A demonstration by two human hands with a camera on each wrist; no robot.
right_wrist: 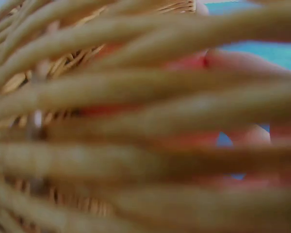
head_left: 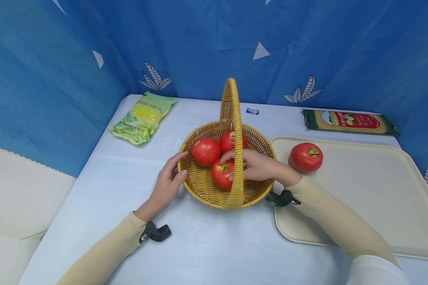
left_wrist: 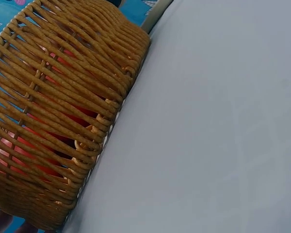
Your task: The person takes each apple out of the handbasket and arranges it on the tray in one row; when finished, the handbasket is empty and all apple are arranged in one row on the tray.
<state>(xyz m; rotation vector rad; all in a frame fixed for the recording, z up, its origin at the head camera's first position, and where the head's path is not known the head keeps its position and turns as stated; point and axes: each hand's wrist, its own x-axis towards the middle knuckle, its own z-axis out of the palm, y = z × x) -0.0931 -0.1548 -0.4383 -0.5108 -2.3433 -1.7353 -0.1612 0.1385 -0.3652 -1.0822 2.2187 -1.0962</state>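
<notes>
A yellow wicker basket [head_left: 203,194] with a tall arched handle [head_left: 238,158] stands on the table. Inside it lie a red apple [head_left: 205,151] at the left, another red apple [head_left: 226,141] behind, and a front apple [head_left: 219,181]. My right hand [head_left: 258,164] reaches under the handle and grips the front apple, fingers curled over its top. My left hand [head_left: 168,184] rests against the basket's left rim with thumb and fingers spread. In the left wrist view the wicker side [left_wrist: 63,107] fills the left. Blurred wicker [right_wrist: 111,126] covers most of the right wrist view.
A beige tray [head_left: 371,198] at the right bears one more red apple [head_left: 305,158]. Behind it lies a long red-and-green packet [head_left: 349,120]. A green-yellow bag [head_left: 142,118] lies back left, and a small blue packet [head_left: 252,111] behind the basket. A blue curtain [head_left: 207,47] borders the table.
</notes>
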